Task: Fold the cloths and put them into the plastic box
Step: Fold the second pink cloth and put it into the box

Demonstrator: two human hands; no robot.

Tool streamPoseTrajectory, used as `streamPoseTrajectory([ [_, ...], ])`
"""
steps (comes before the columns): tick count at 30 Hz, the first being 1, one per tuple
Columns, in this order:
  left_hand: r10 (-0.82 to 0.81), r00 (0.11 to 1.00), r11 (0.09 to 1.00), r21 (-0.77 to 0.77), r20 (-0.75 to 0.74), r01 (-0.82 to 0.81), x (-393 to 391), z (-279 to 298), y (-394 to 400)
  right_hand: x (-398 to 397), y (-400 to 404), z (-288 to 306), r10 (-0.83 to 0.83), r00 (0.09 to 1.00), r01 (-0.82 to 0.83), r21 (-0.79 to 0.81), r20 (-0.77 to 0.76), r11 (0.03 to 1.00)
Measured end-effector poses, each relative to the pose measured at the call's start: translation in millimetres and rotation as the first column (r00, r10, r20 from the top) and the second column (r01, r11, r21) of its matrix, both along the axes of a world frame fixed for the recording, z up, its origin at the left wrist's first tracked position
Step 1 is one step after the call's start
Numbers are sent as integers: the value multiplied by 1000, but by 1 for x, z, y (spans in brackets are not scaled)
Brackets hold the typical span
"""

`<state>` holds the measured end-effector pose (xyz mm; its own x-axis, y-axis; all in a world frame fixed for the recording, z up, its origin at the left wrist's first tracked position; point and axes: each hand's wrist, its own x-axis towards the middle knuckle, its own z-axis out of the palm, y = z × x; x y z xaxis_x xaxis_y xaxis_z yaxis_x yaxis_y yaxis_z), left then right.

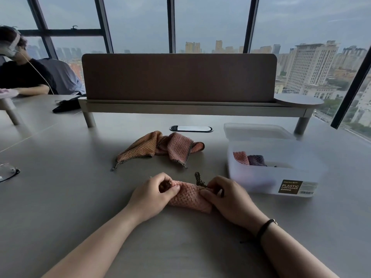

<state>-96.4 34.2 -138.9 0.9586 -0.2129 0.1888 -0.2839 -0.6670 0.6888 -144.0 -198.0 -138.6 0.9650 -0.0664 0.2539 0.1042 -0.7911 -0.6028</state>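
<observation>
A pink waffle-weave cloth [187, 196] with dark trim lies folded small on the grey table in front of me. My left hand [153, 194] pinches its left end and my right hand [228, 197] pinches its right end. Beyond them lie two crumpled cloths touching each other, an orange one [138, 150] and a pink one [178, 147]. To the right stands the open translucent plastic box [261, 177], holding a folded pink cloth [240, 157] and a purple cloth [256, 159].
The box's lid [255, 131] lies just behind it. A raised shelf with a brown divider screen [178, 77] crosses the table's far side, with a cable port [190, 128] below it. Glasses [8, 171] lie at the left edge. Another person [22, 75] sits far left.
</observation>
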Motion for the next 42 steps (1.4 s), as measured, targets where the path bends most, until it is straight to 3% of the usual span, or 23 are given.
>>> streamPoseTrajectory([
  [4,-175,981,931,-338,-88,136,-5,9,5,-8,-8,4,165,986,-169,252,37,953],
  [8,-320,923,742,-662,-212,105,-16,20,0,-13,-7,9,242,967,-251,397,73,883],
  [11,-356,896,664,-746,-265,43,-21,24,-5,-18,-7,11,257,962,-267,505,91,821],
  [14,-370,893,675,-735,-256,69,-22,31,-13,-24,-9,14,276,959,-265,584,73,767],
  [16,-388,891,692,-713,-238,111,-20,40,-19,-30,-10,16,313,947,-287,611,66,738],
  [20,-481,865,734,-605,-142,309,-14,71,-40,-48,-22,28,418,899,-374,729,132,573],
  [22,-545,834,745,-503,-82,438,-7,90,-60,-57,-37,44,425,892,-410,671,154,618],
  [25,-552,834,787,-318,19,528,9,117,-105,-62,-68,75,375,910,-412,487,178,770],
  [29,-493,855,831,-202,163,518,32,154,-177,-46,-119,113,147,971,-216,429,189,877],
  [34,-514,836,855,46,192,516,60,159,-249,-18,-162,134,-79,989,95,130,-124,987],
  [37,-541,825,839,177,164,515,67,145,-275,-7,-169,137,-125,942,112,-61,-312,992],
  [42,-562,816,801,338,135,495,67,123,-308,12,-172,141,-157,907,79,-209,-392,975],
])
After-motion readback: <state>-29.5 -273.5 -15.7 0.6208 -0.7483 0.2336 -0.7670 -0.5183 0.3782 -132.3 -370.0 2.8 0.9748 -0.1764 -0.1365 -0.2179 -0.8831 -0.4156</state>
